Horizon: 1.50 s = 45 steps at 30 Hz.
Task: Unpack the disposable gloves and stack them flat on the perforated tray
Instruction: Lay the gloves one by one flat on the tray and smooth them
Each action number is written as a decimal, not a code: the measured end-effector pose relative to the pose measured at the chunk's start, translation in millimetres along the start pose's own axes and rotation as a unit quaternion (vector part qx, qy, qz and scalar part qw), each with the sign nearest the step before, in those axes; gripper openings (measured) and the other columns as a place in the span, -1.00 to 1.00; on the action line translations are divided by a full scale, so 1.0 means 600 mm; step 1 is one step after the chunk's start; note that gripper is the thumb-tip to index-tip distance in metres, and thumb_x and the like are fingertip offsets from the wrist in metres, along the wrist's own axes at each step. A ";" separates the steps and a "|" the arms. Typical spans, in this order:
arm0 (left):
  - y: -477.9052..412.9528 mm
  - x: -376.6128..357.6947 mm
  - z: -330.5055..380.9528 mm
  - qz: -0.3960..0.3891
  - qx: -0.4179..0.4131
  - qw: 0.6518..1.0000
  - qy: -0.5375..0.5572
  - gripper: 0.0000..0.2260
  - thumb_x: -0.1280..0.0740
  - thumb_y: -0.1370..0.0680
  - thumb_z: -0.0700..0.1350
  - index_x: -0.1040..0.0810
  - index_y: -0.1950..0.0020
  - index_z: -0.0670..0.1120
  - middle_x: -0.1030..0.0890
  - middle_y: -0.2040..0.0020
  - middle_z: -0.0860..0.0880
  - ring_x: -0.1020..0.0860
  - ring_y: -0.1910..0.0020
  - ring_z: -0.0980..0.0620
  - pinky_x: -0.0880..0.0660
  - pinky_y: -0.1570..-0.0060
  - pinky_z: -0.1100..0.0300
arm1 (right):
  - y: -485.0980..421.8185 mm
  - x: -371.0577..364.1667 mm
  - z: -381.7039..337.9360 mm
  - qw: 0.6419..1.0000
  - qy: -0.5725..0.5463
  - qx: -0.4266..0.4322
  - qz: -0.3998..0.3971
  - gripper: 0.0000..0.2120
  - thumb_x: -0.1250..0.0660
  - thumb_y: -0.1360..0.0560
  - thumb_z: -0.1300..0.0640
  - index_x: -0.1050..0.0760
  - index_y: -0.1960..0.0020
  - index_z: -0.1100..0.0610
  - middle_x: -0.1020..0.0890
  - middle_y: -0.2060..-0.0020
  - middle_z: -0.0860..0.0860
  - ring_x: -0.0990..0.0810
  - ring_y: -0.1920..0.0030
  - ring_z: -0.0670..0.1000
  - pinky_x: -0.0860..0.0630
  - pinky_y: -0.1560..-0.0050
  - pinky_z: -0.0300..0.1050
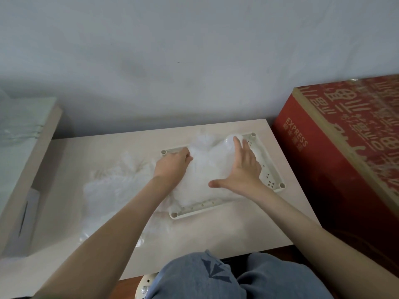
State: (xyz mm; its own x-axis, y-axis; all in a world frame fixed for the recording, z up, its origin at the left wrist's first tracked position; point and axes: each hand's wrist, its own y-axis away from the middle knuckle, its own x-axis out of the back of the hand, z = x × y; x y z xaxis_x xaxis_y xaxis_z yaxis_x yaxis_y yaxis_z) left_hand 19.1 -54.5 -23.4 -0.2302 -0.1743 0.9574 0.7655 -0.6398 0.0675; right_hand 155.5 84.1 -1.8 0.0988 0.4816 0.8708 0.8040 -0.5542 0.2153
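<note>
one perforated tray, cream-coloured, lies on the right half of the surface, turned a little askew to its edges. there are two masses of clear disposable gloves, and the single gloves in them are too filmy to count. the stack of gloves sits on the tray and covers most of it, spilling over the tray's far rim. the loose heap of gloves lies on the surface just beside the tray's left side. one red box printed with "express" stands against the right edge of the surface.

two bare forearms reach in from the near edge, both angled toward the tray. the left arm crosses over the loose heap, and its wrist is over the tray's left rim.

the left hand is at the tray's far left corner, knuckles up, fingers curled down into the left edge of the stack so that it grips the film there. the right hand lies flat on the right part of the stack, palm down, fingers straight and pointing toward the tray's far right corner, thumb spread wide toward the near rim. it presses on the gloves and grasps nothing. the hands are apart, with the middle of the stack between them.
</note>
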 end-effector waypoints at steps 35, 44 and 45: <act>0.042 -0.052 0.021 -0.077 -0.168 0.982 -0.043 -0.49 -0.01 -0.65 0.13 -0.11 -0.55 -0.08 0.05 -0.58 -0.09 0.09 -0.56 -0.06 0.13 -0.50 -0.03 | -0.022 0.054 0.050 0.894 0.224 0.380 0.078 -0.87 -0.44 -0.40 0.21 -0.50 0.24 0.08 -0.50 0.36 -0.13 -0.52 0.04 0.02 -0.07 -0.23 -0.06; 0.038 -0.053 0.032 -0.154 -0.094 0.981 -0.070 -0.41 0.10 -0.62 0.25 0.16 -0.58 0.05 0.25 -0.57 -0.06 0.25 -0.54 -0.02 0.22 -0.50 -0.02 | 0.007 0.117 0.078 0.897 0.243 0.367 -0.035 -0.95 -0.34 -0.53 0.10 -0.56 0.11 0.02 -0.51 0.28 -0.17 -0.29 0.02 -0.13 -0.05 -0.14 -0.26; 0.039 -0.054 0.033 -0.156 -0.092 0.981 -0.072 -0.40 0.11 -0.62 0.26 0.17 -0.58 0.05 0.26 -0.57 -0.06 0.25 -0.54 -0.02 0.22 -0.50 -0.02 | 0.009 0.121 0.082 0.900 0.248 0.355 -0.051 -0.94 -0.34 -0.53 0.08 -0.56 0.12 0.01 -0.53 0.27 -0.17 -0.28 0.02 -0.14 -0.05 -0.11 -0.27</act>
State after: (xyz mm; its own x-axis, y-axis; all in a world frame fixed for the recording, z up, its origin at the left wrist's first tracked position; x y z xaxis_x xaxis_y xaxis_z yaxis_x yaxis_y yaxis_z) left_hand 56.3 -49.0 -47.0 -0.3385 0.1496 0.9290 0.5466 -0.7723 0.3235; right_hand 196.0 149.3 41.0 -0.1302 0.0454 0.9904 0.9834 0.1333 0.1231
